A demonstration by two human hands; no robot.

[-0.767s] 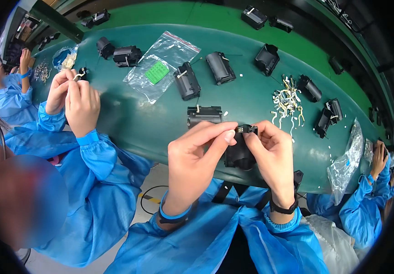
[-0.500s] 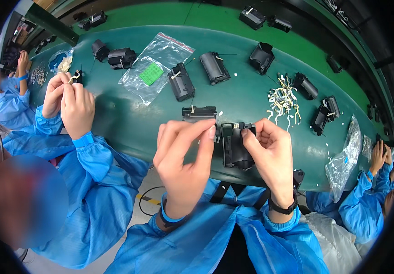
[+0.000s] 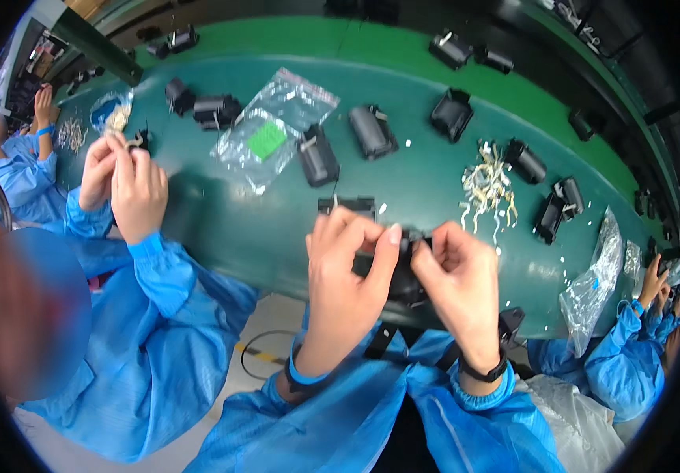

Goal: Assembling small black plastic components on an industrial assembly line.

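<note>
Close to the table's near edge, my right hand (image 3: 466, 284) grips a black plastic housing (image 3: 408, 288) by its right side. My left hand (image 3: 352, 272) is closed in a pinch at the top left edge of that housing. Whether a small piece sits between those fingertips is hidden, and the spot is blurred. Partly covered by my left hand, another black housing (image 3: 362, 206) lies on the table just behind.
Several black housings, among them one (image 3: 371, 132) at the middle, stand on the green table (image 3: 229, 229). Short pale strips (image 3: 486, 181) lie heaped at right. Clear bags (image 3: 285, 102) rest farther back and at right (image 3: 596, 284). A co-worker's hands (image 3: 131, 185) work at left.
My left hand has moved right, from beside the housing onto its top edge. The housing has tilted between my hands. The whole view has shifted slightly.
</note>
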